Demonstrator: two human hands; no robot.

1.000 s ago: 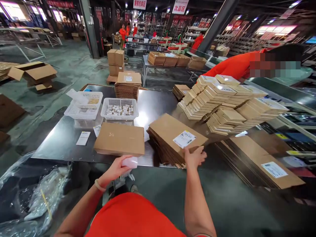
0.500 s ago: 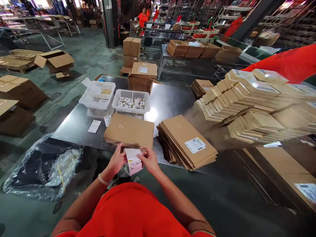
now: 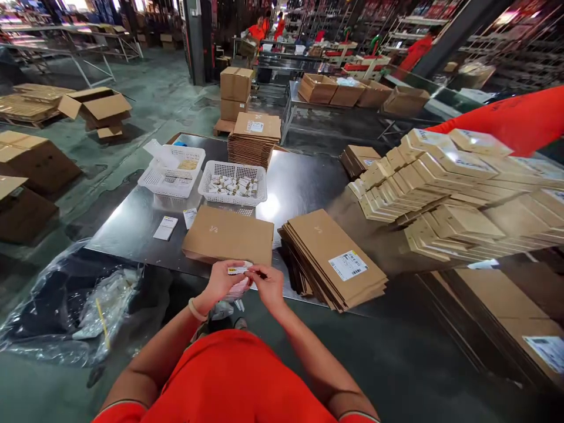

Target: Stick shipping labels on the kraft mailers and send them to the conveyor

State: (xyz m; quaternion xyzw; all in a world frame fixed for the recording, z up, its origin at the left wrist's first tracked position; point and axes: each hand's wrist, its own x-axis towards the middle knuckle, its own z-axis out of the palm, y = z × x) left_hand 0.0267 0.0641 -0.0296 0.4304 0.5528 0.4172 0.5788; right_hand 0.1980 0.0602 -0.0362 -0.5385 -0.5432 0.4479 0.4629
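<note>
Paper [image 3: 238, 286] is being held between the left hand [image 3: 219, 283] and the right hand [image 3: 269, 288], just at the near side of the box [image 3: 228, 234], which is lying flat on the counter [image 3: 308, 176]. The left hand is curling round the paper's left part; the right hand is pinching its right edge, thumb and fingers close together. Behind the box, a basket [image 3: 229, 200] is holding many small white pieces [image 3: 233, 185], with stacked baskets [image 3: 166, 190] sitting to its left. Left of the box, a card stack [image 3: 165, 228] is lying, and a tag [image 3: 190, 218] is resting between the two. Right of the box, flat cartons [image 3: 332, 252] are slanting in an uneven pile, the top one bearing a white label [image 3: 348, 265]. Beyond them, well right of the box, pale boxes [image 3: 445, 170] are standing heaped, and a co-worker's orange sleeve [image 3: 506, 120] is showing behind. Clear plastic [image 3: 103, 305] is bunching left of the box, below counter level. The paper is bending, showing white with a yellow mark and dark print above, pinkish below; fingers are partly covering it.
</note>
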